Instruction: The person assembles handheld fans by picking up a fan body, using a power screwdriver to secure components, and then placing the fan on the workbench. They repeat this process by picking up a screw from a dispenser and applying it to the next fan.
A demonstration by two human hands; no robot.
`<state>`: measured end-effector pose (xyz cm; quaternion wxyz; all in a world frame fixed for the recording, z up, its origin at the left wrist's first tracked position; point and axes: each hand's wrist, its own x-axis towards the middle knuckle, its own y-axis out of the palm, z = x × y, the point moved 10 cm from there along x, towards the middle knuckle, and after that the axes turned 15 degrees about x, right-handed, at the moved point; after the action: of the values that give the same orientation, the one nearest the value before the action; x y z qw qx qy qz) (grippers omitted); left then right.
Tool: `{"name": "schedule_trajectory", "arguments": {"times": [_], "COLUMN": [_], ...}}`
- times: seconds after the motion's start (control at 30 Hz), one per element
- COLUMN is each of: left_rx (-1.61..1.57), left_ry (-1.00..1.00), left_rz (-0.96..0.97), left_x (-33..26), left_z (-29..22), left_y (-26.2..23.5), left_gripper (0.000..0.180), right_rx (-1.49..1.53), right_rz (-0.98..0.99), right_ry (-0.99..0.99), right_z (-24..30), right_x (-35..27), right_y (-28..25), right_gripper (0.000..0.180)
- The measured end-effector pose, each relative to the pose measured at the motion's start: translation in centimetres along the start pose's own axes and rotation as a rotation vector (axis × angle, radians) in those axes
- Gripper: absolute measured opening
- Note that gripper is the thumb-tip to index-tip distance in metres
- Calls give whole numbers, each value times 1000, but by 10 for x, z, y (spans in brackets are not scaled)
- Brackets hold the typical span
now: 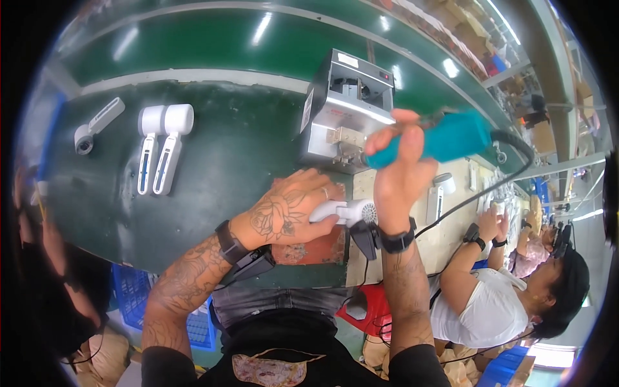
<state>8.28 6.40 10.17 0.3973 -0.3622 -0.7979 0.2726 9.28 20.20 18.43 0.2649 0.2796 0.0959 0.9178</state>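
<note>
My left hand (280, 206) is closed on a white handheld device (329, 211), like a small hair dryer or fan, lying low over the bench with its round grille to the right. My right hand (403, 177) is raised, wrapped round a teal electric screwdriver (454, 138) whose black cord trails off right. The screwdriver's tip end, blurred, points left toward a grey metal box machine (348, 116), which looks like a screw feeder. A reddish-brown worn pad (316, 253) lies beneath my left hand.
Two white devices (166, 119) lie side by side on the green bench (219, 135), left of the machine. Another, bent one (103, 119) sits farther left. One more (442, 184) lies to the right. A co-worker (490, 297) sits close on the right; a blue crate (132, 297) stands below the bench.
</note>
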Motion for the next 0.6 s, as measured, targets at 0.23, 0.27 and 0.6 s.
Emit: {"name": "schedule_trajectory", "arguments": {"times": [0.23, 0.27, 0.6], "left_rx": [-3, 1, 12], "left_ry": [4, 27, 24], "left_rz": [55, 36, -14], "left_x": [1, 2, 0], "left_z": [-3, -4, -1], "left_y": [6, 4, 1], "left_gripper": [35, 35, 34], "right_rx": [8, 7, 101], "right_rz": [113, 112, 95], "right_ry": [-60, -58, 88], "right_z": [-22, -21, 21], "right_x": [9, 9, -47], "right_y": [4, 4, -15], "right_gripper": [36, 36, 52]}}
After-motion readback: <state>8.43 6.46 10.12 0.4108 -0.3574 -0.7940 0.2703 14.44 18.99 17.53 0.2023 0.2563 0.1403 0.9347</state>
